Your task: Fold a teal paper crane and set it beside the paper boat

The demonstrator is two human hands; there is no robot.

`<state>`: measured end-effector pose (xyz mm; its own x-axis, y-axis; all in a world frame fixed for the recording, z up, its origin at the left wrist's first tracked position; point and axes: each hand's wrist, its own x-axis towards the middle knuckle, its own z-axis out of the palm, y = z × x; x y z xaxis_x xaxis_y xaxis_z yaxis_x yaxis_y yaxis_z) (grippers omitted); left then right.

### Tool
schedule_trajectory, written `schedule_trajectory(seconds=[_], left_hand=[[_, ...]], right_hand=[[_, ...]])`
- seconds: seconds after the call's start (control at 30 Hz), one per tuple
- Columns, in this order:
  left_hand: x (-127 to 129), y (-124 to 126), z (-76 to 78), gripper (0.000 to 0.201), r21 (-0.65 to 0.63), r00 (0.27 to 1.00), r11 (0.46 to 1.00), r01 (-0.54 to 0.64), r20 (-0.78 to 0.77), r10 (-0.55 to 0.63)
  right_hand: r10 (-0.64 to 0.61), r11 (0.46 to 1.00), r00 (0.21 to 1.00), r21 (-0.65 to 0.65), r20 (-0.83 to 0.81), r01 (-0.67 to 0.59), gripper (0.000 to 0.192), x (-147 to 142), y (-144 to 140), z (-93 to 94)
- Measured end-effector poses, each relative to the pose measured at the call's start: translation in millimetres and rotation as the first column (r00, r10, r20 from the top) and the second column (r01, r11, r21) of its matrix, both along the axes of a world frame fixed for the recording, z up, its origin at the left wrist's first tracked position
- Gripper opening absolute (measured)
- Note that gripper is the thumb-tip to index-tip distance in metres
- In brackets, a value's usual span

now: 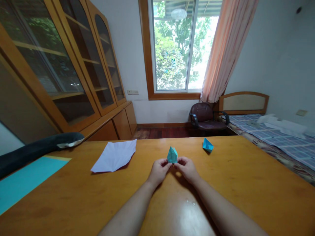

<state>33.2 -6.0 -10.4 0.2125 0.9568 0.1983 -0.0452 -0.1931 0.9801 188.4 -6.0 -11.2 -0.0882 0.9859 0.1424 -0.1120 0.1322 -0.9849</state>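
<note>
Between my two hands, just above the wooden table (118,203), is a small folded piece of blue-green paper (172,155) with a pointed top. My left hand (159,171) pinches its lower left edge, thumb toward me. On the other side, my right hand (187,169) grips the lower right edge the same way. The fingertips nearly meet beneath the paper, and the fingers behind it are partly hidden. Farther right lies a blue folded paper shape (208,145), touched by neither hand.
A creased white sheet (115,155) lies at the table's left. Beyond it are a flat turquoise sheet (29,178) and a long dark object (36,147). Past the far edge stand a brown armchair (206,116) and a bed (278,131). A glass-fronted cabinet (98,111) lines the left wall.
</note>
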Motion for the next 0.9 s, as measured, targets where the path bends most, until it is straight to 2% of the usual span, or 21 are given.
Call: schedule_trajectory(seconds=[0.2,0.63,0.9], left_hand=[[-1.2,-0.2,0.3,0.024,-0.030,0.999,0.999,-0.033,-0.032,0.032],[1.0,-3.4,5.5,0.019,0.064,0.976,0.987,-0.146,-0.154,0.154],[4.3,0.6,0.4,0.021,0.043,0.968,0.981,-0.190,-0.160,0.194]], right_hand=[[-0.004,1.000,1.000,0.000,-0.009,0.004,0.025,-0.5,0.0,-1.6],[-0.060,0.997,0.998,-0.039,0.018,0.061,0.022,-3.7,1.4,-3.1],[-0.090,0.994,0.996,-0.061,-0.017,0.088,0.030,-8.2,1.1,-3.8]])
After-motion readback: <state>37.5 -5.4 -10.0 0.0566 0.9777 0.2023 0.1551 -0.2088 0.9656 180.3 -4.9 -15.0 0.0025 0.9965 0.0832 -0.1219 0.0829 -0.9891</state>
